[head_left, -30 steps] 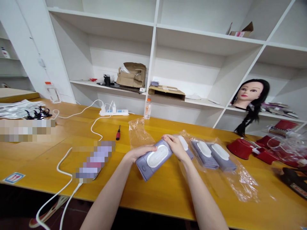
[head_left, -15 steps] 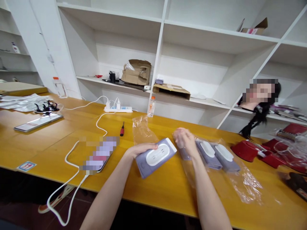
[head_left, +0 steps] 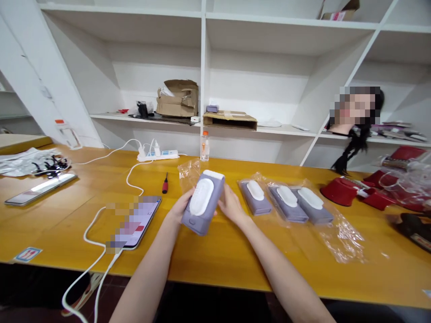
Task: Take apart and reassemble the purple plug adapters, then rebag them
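Observation:
A purple-grey box (head_left: 210, 208) with a white oval panel (head_left: 201, 197) on its face is held tilted above the table. My left hand (head_left: 182, 204) grips its left side, with most of the fingers hidden behind it. At the box's right edge is my right hand (head_left: 231, 204), its fingers curled round behind the box and partly hidden. Three similar boxes lie to the right: one box (head_left: 257, 206) nearest my right hand, a middle box (head_left: 295, 214) and a far box (head_left: 321, 216). Clear plastic wrap (head_left: 343, 240) lies around and under them.
On the left are a phone (head_left: 143, 224) with a white cable, a red screwdriver (head_left: 164, 185) and a second phone (head_left: 40, 189). Behind stand a power strip (head_left: 161, 155) and a small bottle (head_left: 204, 148). Red objects (head_left: 338, 192) sit at the right.
My right hand has moved left from the boxes on the right to the held box. That box has turned more upright. The nearest box on the right is now uncovered by my hand.

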A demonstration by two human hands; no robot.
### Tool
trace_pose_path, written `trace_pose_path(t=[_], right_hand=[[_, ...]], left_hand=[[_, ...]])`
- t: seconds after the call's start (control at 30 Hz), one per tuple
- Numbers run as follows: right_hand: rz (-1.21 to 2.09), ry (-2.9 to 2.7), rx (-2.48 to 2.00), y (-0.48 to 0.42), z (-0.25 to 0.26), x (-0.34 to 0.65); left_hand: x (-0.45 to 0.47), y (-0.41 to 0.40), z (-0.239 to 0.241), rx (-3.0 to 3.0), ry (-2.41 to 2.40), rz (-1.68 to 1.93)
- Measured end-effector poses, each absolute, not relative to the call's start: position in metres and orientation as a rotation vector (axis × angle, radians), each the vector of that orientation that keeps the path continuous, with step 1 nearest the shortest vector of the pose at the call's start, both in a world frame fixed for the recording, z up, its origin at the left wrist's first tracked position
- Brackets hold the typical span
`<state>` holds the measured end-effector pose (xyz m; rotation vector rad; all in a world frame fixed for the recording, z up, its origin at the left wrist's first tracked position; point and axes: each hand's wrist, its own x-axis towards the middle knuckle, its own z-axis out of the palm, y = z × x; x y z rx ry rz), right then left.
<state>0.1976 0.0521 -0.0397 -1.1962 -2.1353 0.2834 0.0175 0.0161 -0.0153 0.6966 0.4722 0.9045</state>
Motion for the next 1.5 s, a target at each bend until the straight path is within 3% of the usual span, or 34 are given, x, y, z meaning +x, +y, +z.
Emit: trace_pose_path(t=[0.23, 0.53, 0.73, 0.87, 1.03, 1.33, 1.5], right_hand=[[0.184, -2.384, -1.272, 0.051, -0.055, 0.196], [0.191, -2.418, -1.287, 0.048, -0.043, 0.206], [0.521, -2.164, -1.076, 0.054, -0.025, 0.224], [0.538, -1.856, -1.116, 0.058, -0.008, 0.233], [0.691, -2.021, -0.977, 0.044, 0.012, 0.234], [0.63, -2.294, -1.016, 0.025, 0.026, 0.231], [1.015, -2.234, -0.916, 0.031, 0.023, 0.235]], left_hand=[[0.034, 0.026, -0.016, 0.602, 0.589, 1.151], [0.039, 0.022, -0.019, 0.612, 0.689, 1.078], [0.04, 0.018, -0.017, 0.671, 0.813, 1.05], [0.04, 0.015, -0.019, 0.876, 0.792, 0.987], [0.042, 0.013, -0.028, 1.068, 0.681, 0.829], [0.053, 0.005, -0.031, 0.966, 0.799, 0.749], [0.049, 0.006, -0.028, 1.057, 0.755, 0.783]])
